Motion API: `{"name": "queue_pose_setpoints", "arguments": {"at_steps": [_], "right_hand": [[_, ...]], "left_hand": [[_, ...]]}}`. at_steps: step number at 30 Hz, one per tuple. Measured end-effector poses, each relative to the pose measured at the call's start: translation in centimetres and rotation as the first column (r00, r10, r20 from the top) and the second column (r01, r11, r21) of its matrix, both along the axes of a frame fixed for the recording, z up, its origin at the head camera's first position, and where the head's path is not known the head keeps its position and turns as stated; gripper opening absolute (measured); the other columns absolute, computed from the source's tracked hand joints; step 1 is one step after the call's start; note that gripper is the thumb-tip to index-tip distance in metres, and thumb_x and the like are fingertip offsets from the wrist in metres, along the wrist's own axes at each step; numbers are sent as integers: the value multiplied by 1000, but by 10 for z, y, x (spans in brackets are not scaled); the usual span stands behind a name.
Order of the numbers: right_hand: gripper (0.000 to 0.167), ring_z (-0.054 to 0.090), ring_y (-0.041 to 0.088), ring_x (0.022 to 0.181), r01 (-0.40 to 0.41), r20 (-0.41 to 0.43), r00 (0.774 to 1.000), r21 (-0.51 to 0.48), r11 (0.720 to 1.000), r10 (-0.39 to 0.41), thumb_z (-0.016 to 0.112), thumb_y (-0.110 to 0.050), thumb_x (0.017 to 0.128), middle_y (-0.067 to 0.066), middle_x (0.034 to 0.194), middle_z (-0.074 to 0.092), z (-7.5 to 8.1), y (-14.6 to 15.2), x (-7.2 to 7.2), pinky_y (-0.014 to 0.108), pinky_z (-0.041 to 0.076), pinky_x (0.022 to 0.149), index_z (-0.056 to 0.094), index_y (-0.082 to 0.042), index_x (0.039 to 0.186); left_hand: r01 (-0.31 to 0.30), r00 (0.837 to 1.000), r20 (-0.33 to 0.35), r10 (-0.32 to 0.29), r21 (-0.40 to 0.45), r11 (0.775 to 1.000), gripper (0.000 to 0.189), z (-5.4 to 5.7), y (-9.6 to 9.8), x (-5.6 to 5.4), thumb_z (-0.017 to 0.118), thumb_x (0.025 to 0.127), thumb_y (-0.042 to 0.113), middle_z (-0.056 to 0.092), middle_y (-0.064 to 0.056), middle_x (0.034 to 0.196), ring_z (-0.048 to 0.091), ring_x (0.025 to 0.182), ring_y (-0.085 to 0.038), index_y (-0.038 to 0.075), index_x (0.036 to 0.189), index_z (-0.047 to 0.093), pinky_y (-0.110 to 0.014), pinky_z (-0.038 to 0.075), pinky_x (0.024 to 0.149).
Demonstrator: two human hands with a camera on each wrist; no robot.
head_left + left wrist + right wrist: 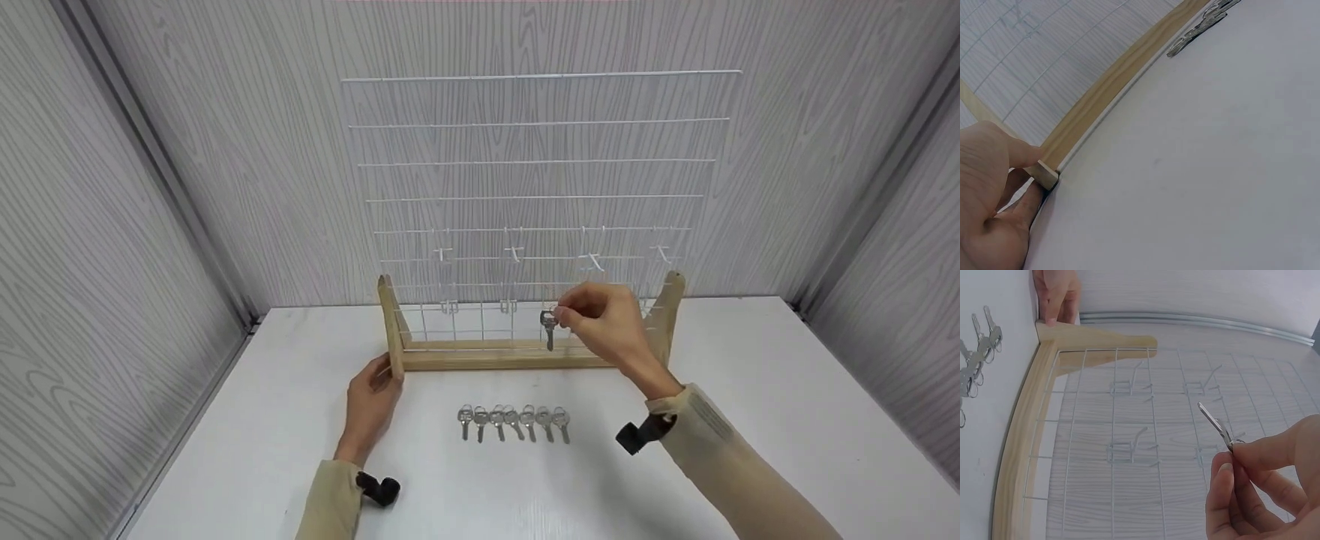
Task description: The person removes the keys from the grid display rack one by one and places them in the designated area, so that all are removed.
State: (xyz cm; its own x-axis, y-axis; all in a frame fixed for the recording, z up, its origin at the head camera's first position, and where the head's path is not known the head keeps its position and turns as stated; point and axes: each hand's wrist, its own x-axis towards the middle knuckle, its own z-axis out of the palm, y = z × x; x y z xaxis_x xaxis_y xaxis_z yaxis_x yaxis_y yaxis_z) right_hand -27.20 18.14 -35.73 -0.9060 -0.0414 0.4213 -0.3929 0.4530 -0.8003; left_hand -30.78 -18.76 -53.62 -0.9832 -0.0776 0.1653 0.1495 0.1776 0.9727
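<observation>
Between thumb and fingers my right hand (606,319) pinches a silver key (549,330) by its ring. The key hangs blade down in front of the lower part of a white wire grid rack (540,196). In the right wrist view, the key (1216,424) is seen nearly edge-on, apart from the hooks (1129,451). My left hand (371,401) grips the front end of the rack's left wooden foot (391,330); the left wrist view shows thumb and fingers around that foot's end (1045,175). Several more ringed keys (514,422) lie in a row on the white table before the rack.
White wire hooks (514,253) are fixed on the grid in an upper row and a lower row. A wooden crossbar (502,360) joins the feet. The right wooden foot (673,311) stands just behind my right hand. Grey wood-grain panels (150,225) enclose the table (750,420).
</observation>
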Motion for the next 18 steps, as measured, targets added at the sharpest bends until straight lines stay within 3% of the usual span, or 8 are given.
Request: {"name": "queue_pose_setpoints", "arguments": {"at_steps": [18], "right_hand": [[4, 70, 19, 74, 17, 107, 994, 23, 1000, -20, 79, -10, 94, 6, 85, 79, -53, 24, 7, 23, 55, 63, 80, -6, 92]], "left_hand": [[-10, 1000, 12, 10, -10, 1000, 52, 0, 1, -1, 62, 106, 7, 51, -23, 160, 50, 149, -41, 2, 156, 50, -41, 48, 122]]}}
